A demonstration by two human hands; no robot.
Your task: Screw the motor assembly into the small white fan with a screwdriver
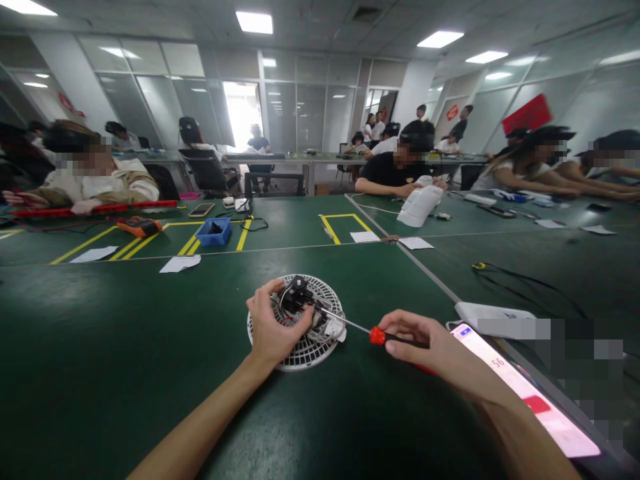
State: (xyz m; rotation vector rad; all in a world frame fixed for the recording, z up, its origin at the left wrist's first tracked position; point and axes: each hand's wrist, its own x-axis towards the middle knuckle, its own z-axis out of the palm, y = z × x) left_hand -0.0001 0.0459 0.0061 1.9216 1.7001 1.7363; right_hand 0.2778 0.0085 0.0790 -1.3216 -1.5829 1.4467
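Observation:
A round white fan grille [300, 357] lies flat on the green table [125, 347], with a small black motor [296, 293] and loose wires on top of it. My left hand [273, 327] rests on the grille, fingers curled around the wires and motor assembly. My right hand [425, 343] grips a screwdriver [360, 328] with a red and black handle. Its thin metal shaft points left, and the tip reaches the parts beside the motor.
A phone [530, 393] with a lit pink screen lies by my right forearm, a white flat device [495, 312] behind it. A blue tray [214, 232], an orange meter [140, 227], paper slips and a black cable [525, 283] lie farther off. Other people sit at neighbouring tables.

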